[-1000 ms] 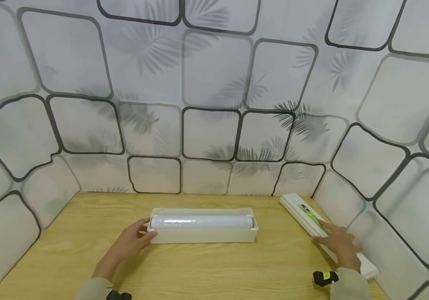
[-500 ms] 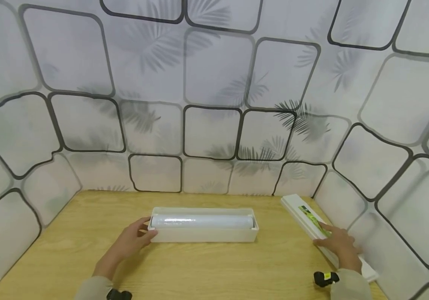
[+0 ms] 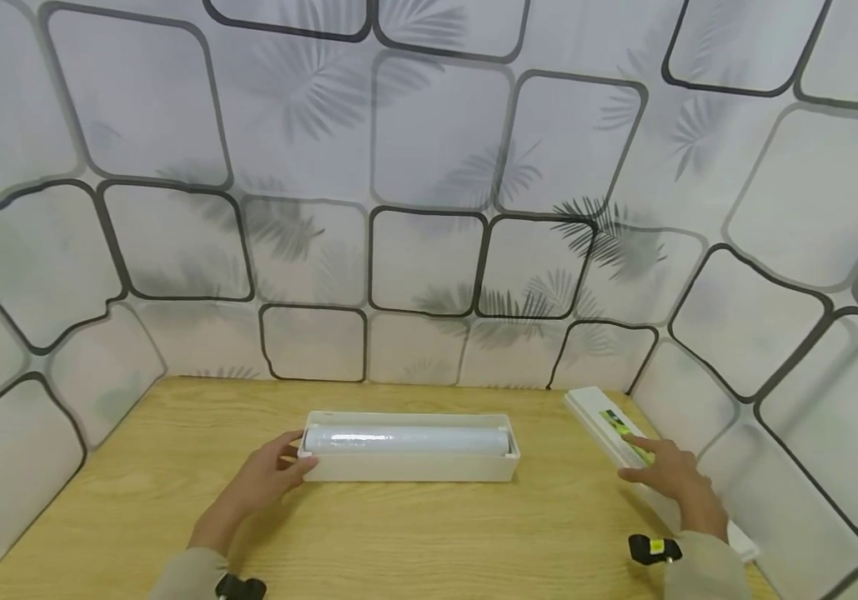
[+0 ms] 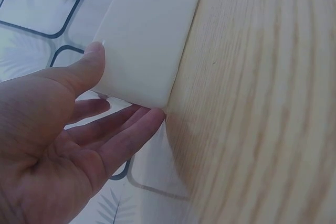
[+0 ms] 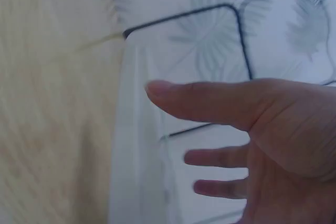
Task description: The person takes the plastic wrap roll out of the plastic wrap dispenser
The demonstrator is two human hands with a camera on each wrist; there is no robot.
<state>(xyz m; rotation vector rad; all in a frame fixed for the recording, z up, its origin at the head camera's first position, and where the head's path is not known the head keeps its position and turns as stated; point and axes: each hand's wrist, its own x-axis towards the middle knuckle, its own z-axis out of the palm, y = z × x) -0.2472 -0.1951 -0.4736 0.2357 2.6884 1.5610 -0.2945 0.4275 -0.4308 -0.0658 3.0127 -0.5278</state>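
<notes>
A long white cling film box stands uncovered on the table, with a shiny roll of cling film lying inside. My left hand holds the box's left end, thumb at the front corner and the other fingers around the end. In the left wrist view the thumb touches the box's white wall near its edge. At the right, a long white lid with a green label lies slantwise. Over its middle is my right hand, thumb and fingers spread and apart; the right wrist view shows a gap around the thumb.
The wood-grain table carries both pieces. Patterned wall covering closes off the back and both sides, and the lid lies close to the right wall. A dark strap device sits at the right wrist.
My right hand has lifted slightly and shifted a little left over the lid, its fingers coming away from it. The left hand and the box stay as they were.
</notes>
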